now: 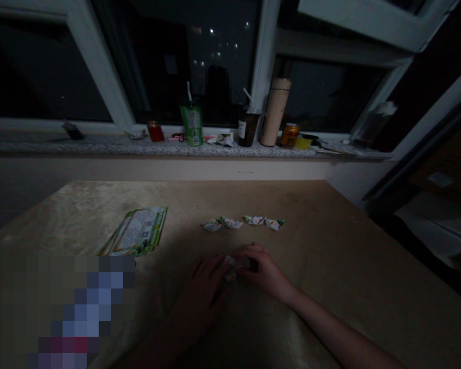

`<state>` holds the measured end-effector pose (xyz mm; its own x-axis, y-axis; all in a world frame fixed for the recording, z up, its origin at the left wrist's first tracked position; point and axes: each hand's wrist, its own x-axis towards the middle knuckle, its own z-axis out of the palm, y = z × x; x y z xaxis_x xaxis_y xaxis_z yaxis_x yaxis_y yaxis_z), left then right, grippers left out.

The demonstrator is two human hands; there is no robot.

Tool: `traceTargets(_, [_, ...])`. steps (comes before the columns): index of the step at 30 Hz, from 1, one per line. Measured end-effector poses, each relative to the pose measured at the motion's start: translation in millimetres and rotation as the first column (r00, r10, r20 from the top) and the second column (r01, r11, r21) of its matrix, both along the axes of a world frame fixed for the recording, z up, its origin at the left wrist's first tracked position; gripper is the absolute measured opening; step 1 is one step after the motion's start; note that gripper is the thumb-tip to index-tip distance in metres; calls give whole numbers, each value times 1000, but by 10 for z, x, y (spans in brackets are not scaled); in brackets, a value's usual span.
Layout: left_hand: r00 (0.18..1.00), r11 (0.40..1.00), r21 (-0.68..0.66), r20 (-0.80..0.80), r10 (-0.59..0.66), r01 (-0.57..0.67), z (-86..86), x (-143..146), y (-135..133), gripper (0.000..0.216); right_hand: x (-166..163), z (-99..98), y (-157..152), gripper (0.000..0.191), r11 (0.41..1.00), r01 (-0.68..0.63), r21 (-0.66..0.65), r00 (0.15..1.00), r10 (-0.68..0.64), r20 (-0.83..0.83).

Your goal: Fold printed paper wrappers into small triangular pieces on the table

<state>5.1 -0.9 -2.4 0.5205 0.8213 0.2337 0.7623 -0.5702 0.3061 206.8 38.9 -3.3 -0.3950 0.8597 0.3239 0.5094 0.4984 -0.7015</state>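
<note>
A small folded piece of printed paper [229, 263] sits between my two hands, just above or on the table. My left hand [204, 282] grips it from the left, its fingers bent over the near side. From the right, my right hand [264, 269] pinches its edge between thumb and fingers. Much of the paper is hidden by the fingers and shadow. Beyond the hands, several folded paper pieces [254, 220], boat-like in shape, lie in a row. To the left rests a fanned stack of green and white printed leaflets [140, 230].
The brown tabletop [311, 205] reaches toward a granite windowsill [215, 150]. Along the sill stand a green cup [192, 124] with a straw, a dark drink cup [248, 129], a tall beige flask [275, 113], an orange can [290, 136] and a red jar [155, 132]. A pixelated patch covers the lower left.
</note>
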Motion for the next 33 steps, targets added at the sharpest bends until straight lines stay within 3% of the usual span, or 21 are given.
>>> traceTargets(2, [1000, 1000, -14, 26, 13, -13, -12, -5, 30, 41, -13, 15, -41, 33, 996, 80, 37, 996, -81, 42])
traceTargets(7, [996, 999, -24, 77, 36, -34, 2, -8, 59, 39, -50, 24, -117, 20, 977, 212, 30, 956, -213, 199])
traceTargets(15, [955, 985, -162, 279, 100, -56, 22, 0, 84, 42, -98, 26, -156, 23, 988, 148, 44, 929, -154, 335])
traceTargets(20, [827, 936, -350, 511, 232, -46, 64, 10, 87, 45, -120, 72, -166, 24, 988, 152, 14, 940, -149, 307])
traceTargets(25, [622, 809, -584, 659, 422, 70, 93, 3, 134, 50, -122, 104, -150, 29, 995, -26, -93, 974, 46, 223])
traceTargets(30, [561, 777, -622, 679, 473, 96, 82, -15, 169, 33, -129, 85, -131, 33, 978, -95, -185, 987, 117, 111])
traceTargets(33, [481, 776, -624, 712, 512, 98, 92, -3, 173, 45, -124, 67, -89, 42, 965, -119, -236, 992, 126, 16])
